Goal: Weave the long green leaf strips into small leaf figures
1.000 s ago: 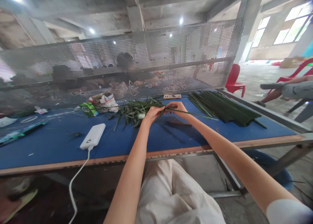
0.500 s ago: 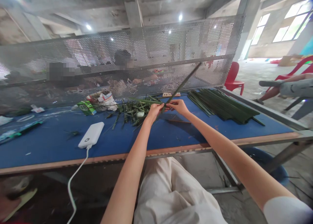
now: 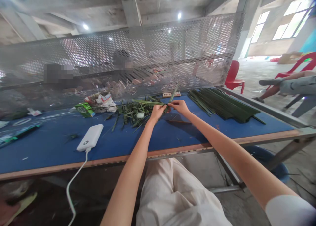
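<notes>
My left hand [image 3: 157, 111] and my right hand [image 3: 178, 106] meet over the blue table top [image 3: 54, 143], both pinched on one narrow green leaf strip [image 3: 173, 94]. The strip points up and away from my fingers, towards the mesh screen. Just left of my hands lies a loose heap of green leaf scraps [image 3: 134, 111]. A neat stack of long dark green leaf strips [image 3: 223, 104] lies to the right of my right hand.
A white power bank [image 3: 90, 137] with its cable lies on the table's left. A perforated metal screen [image 3: 123, 55] stands along the far edge, with people behind it. Crumpled packets [image 3: 98, 102] lie near it. Red chairs [image 3: 234, 76] and a seated person's legs [image 3: 288, 86] are at right.
The leaf strip lay flat pointing right, then swung up towards the screen; now less of it shows above my hands. My hands stayed together in nearly the same place.
</notes>
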{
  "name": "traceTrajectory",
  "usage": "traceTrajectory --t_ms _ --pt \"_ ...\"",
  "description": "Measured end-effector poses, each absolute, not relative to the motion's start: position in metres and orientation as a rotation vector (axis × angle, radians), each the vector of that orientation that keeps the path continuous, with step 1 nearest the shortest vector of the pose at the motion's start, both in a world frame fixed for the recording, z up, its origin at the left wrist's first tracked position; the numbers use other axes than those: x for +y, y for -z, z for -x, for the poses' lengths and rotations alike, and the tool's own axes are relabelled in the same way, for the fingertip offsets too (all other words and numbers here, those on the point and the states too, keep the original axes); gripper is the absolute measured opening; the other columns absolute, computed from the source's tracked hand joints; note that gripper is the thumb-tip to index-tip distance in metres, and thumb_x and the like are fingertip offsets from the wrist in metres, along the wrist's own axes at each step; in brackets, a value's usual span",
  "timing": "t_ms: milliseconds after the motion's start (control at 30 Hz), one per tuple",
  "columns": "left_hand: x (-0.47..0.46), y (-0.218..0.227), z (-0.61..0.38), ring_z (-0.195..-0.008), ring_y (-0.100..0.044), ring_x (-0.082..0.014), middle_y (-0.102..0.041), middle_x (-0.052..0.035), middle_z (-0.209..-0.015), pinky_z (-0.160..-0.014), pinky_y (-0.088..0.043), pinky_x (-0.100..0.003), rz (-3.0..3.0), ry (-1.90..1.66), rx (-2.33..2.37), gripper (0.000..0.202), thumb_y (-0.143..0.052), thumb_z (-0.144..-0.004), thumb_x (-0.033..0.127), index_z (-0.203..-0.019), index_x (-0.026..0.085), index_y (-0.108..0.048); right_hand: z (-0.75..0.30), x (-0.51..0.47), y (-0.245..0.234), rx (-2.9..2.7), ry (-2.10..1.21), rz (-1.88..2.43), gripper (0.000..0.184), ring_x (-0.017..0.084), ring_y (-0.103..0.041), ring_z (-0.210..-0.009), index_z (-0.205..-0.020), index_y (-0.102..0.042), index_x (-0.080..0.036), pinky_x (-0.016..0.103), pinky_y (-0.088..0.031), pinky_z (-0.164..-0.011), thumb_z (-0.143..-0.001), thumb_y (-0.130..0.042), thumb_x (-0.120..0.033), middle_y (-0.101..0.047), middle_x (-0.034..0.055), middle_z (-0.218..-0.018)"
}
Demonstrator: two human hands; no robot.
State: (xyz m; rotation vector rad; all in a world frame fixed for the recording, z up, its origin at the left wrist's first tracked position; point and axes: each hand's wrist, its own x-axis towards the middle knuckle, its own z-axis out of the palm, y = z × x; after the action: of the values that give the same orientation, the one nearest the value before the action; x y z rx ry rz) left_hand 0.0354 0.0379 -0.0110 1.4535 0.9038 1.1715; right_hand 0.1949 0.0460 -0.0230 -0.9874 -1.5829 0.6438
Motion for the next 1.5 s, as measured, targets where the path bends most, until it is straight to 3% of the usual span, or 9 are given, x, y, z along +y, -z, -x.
traceTrajectory --t_ms 133,433,600,733,933,1133,1500 --pt "0.033 0.007 -0.037 -0.074 -0.072 -0.023 -0.073 -0.009 -0.067 -0.079 -0.057 -0.038 -1.409 -1.161 0.938 0.018 -0.061 -0.085 0.017 -0.074 0.009 -0.074 -0.191 0.045 0.026 -1.526 -0.523 0.979 0.036 0.013 -0.047 -0.058 -0.061 -0.063 -0.017 0.027 -0.034 -0.058 -0.07 -0.07 -0.05 -0.057 0.0008 -0.06" --pt "0.024 -0.001 -0.041 -0.074 -0.072 -0.0221 -0.071 -0.008 -0.062 -0.076 -0.057 -0.035 -1.305 -1.144 0.966 0.013 -0.063 -0.083 0.014 -0.077 0.008 -0.073 -0.186 0.042 0.026 -1.508 -0.581 1.005 0.036 0.015 -0.054 -0.062 -0.066 -0.061 -0.018 0.028 -0.038 -0.06 -0.071 -0.067 -0.053 -0.063 0.0031 -0.064" --pt "0.025 0.002 -0.043 -0.065 -0.07 -0.0197 -0.071 -0.0068 -0.063 -0.072 -0.056 -0.033 -1.318 -1.191 0.919 0.019 -0.067 -0.082 0.023 -0.071 0.01 -0.073 -0.183 0.04 0.025 -1.476 -0.583 0.973 0.033 0.016 -0.056 -0.061 -0.064 -0.057 -0.019 0.028 -0.041 -0.061 -0.074 -0.064 -0.049 -0.062 0.0029 -0.062" --pt "0.029 0.008 -0.043 -0.058 -0.068 -0.018 -0.071 -0.0063 -0.062 -0.067 -0.055 -0.031 -1.388 -1.237 0.905 0.019 -0.076 -0.073 0.028 -0.069 0.01 -0.074 -0.183 0.037 0.023 -1.485 -0.574 0.968 0.035 0.016 -0.056 -0.062 -0.063 -0.057 -0.019 0.028 -0.043 -0.061 -0.074 -0.065 -0.051 -0.063 0.0031 -0.061" --pt "0.032 0.009 -0.043 -0.061 -0.069 -0.019 -0.071 -0.0053 -0.06 -0.068 -0.056 -0.031 -1.38 -1.268 0.87 0.021 -0.078 -0.07 0.031 -0.066 0.011 -0.074 -0.181 0.038 0.026 -1.384 -0.52 1.096 0.043 0.014 -0.053 -0.059 -0.059 -0.056 -0.019 0.027 -0.041 -0.058 -0.071 -0.067 -0.059 -0.061 0.0024 -0.06" --pt "0.032 0.009 -0.043 -0.063 -0.069 -0.0204 -0.071 -0.0046 -0.06 -0.07 -0.056 -0.033 -1.356 -1.284 0.913 0.022 -0.077 -0.071 0.032 -0.067 0.011 -0.074 -0.177 0.033 0.025 -1.38 -0.785 0.99 0.052 0.014 -0.052 -0.061 -0.06 -0.06 -0.017 0.026 -0.039 -0.056 -0.066 -0.064 -0.069 -0.059 0.0014 -0.059" --pt "0.025 0.001 -0.04 -0.068 -0.071 -0.0211 -0.074 -0.0074 -0.071 -0.072 -0.057 -0.035 -1.355 -1.23 0.931 0.02 -0.074 -0.075 0.031 -0.077 0.011 -0.076 -0.179 0.028 0.024 -1.286 -0.942 0.981 0.048 0.016 -0.06 -0.075 -0.076 -0.072 -0.016 0.028 -0.047 -0.069 -0.066 -0.068 -0.063 -0.068 0.0051 -0.077"
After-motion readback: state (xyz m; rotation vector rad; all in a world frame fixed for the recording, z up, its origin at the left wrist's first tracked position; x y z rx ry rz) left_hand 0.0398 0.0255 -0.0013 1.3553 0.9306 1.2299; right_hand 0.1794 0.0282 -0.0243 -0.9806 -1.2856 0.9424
